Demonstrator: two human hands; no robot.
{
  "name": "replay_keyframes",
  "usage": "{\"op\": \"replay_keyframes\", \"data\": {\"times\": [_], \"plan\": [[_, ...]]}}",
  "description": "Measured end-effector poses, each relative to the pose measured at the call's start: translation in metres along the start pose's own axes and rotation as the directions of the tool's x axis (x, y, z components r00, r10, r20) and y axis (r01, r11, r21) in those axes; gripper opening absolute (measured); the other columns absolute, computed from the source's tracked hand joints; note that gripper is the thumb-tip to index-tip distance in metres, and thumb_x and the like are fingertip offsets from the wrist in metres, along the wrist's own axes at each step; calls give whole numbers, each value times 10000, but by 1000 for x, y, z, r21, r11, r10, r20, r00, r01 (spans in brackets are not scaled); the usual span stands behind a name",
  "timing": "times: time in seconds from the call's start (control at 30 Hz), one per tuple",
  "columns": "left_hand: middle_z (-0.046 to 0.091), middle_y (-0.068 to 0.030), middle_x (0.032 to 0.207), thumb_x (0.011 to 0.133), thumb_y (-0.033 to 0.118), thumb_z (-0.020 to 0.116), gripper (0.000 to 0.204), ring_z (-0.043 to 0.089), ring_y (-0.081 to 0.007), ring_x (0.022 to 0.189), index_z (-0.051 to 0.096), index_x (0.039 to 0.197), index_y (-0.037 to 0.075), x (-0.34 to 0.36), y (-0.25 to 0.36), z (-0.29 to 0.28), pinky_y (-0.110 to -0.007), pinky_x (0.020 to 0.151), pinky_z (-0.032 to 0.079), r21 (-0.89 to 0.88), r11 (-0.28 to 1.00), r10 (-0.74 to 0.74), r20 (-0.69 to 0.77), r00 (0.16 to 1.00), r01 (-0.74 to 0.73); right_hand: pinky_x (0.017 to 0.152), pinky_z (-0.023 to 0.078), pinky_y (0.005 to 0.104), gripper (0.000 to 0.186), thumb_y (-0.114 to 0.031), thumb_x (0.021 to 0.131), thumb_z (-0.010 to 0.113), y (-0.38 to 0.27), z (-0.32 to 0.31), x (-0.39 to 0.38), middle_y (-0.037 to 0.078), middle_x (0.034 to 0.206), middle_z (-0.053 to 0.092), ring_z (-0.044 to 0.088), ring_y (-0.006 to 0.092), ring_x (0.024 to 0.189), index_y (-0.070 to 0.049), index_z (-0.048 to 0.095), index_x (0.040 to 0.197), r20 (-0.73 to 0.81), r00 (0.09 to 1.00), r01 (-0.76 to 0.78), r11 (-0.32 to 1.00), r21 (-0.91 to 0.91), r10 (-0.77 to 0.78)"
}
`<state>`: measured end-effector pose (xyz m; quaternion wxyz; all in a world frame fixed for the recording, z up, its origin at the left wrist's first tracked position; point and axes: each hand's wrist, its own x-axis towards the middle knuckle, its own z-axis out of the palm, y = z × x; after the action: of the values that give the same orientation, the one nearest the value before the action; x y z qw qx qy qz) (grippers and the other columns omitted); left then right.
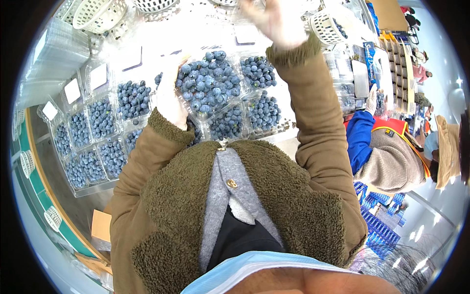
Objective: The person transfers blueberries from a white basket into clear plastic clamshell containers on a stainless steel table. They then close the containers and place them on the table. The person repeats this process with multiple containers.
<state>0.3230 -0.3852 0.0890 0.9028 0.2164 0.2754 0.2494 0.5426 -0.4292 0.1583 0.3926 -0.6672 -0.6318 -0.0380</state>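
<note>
My left hand [171, 98] grips the left side of a clear plastic clamshell filled with blueberries [208, 83], which sits higher than the packs around it. The fingers wrap its edge and are partly washed out by bright light. Up at the far edge, my right hand [279, 24] is stretched over the white table; its fingers are blurred and partly cut off. Close to it stands a white perforated basket [327, 28] with some blueberries inside. Other filled clamshells [264, 110] lie beside and in front of the held one.
More filled clamshells with raised lids [102, 117] stand in rows at left. Stacked clear plastic containers [54, 68] rise behind them. White baskets [100, 14] line the far edge. A co-worker in a blue sleeve [360, 134] works at right. A cardboard box [101, 225] is at lower left.
</note>
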Motion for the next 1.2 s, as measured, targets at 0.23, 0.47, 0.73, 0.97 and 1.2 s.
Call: {"op": "replay_keyframes", "data": {"times": [0.23, 0.47, 0.73, 0.97, 1.2], "plan": [[598, -105, 1027, 883, 313, 501, 330, 592, -215, 916, 558, 1077, 53, 5, -15, 4, -359, 805, 503, -37, 997, -72, 18, 997, 72, 701, 472, 348, 198, -87, 715, 627, -28, 24, -80, 40, 883, 612, 584, 207, 787, -171, 616, 894, 221, 934, 307, 948, -87, -282], [577, -117, 1080, 887, 363, 484, 391, 579, -239, 942, 525, 1125, 56, -1, -13, 8, -401, 822, 491, -91, 970, -212, 129, 969, 224, 824, 402, 378, 311, -84, 663, 595, -35, 2, -94, 52, 1023, 580, 535, 230, 918, -182, 623, 957, 315, 935, 203, 975, -93, -164], [607, -111, 1017, 887, 334, 482, 327, 598, -242, 898, 555, 1054, 62, -8, -11, 8, -400, 796, 503, -115, 963, -246, 1, 969, 245, 848, 399, 382, 329, -78, 631, 617, -45, 6, -88, 52, 1007, 546, 508, 248, 974, -130, 602, 956, 324, 914, 304, 940, -157, -242], [610, -111, 1008, 884, 335, 489, 336, 597, -229, 908, 560, 1059, 57, -6, -11, 2, -389, 806, 505, -209, 922, -262, 285, 922, 327, 797, 423, 340, 163, -140, 728, 641, -53, -6, -85, 6, 881, 598, 551, 181, 855, -127, 637, 890, 385, 908, 196, 980, -37, -167], [590, -102, 1062, 915, 326, 451, 352, 577, -216, 961, 548, 1077, 29, -6, -20, 3, -378, 853, 485, -41, 989, -132, 156, 979, 140, 738, 432, 323, 146, -179, 689, 600, -53, 19, -72, 29, 730, 566, 549, 180, 746, -118, 607, 821, 376, 895, 383, 845, -373, -240]]}}
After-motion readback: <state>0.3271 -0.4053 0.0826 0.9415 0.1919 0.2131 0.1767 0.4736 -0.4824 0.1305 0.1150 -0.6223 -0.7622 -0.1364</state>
